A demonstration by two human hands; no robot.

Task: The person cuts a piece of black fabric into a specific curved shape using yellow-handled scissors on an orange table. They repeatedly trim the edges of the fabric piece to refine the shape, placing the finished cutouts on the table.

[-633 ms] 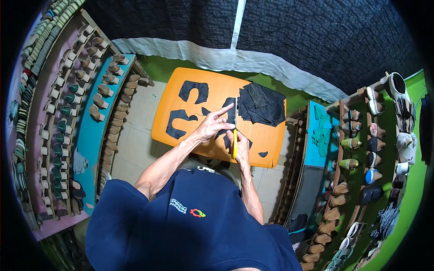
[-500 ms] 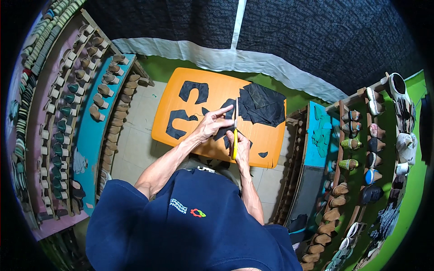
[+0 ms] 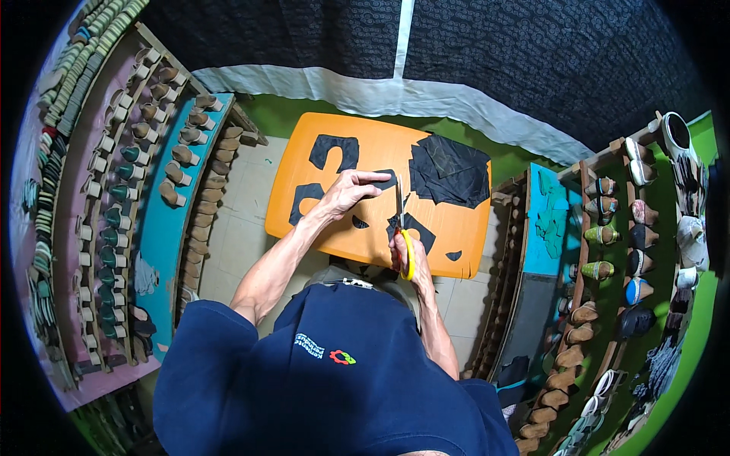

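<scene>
My right hand [image 3: 403, 251] grips scissors [image 3: 411, 262] with yellow and red handles, their blades pointing to the far side of the orange table [image 3: 372, 140]. Close to the blades, my left hand [image 3: 346, 196] pinches a small black fabric piece [image 3: 387, 182], its index finger stretched along it. The fingers partly cover this piece. Beyond the right hand lies another black piece [image 3: 420, 232], partly hidden by the hand. Two curved black cut-outs, one far [image 3: 334, 152] and one nearer [image 3: 306, 204], rest on the left side.
A pile of black fabric [image 3: 450, 171] covers the table's far right. Small black scraps [image 3: 454, 256] lie near its front edge. Racks of shoe lasts [image 3: 179, 156] stand at left, with shelves of shoes and lasts [image 3: 601, 235] at right. A dark patterned curtain [image 3: 517, 68] hangs behind.
The scissors and my right hand have drawn back toward me and away from the left hand. A piece now shows lying by the right hand. The view has shifted slightly.
</scene>
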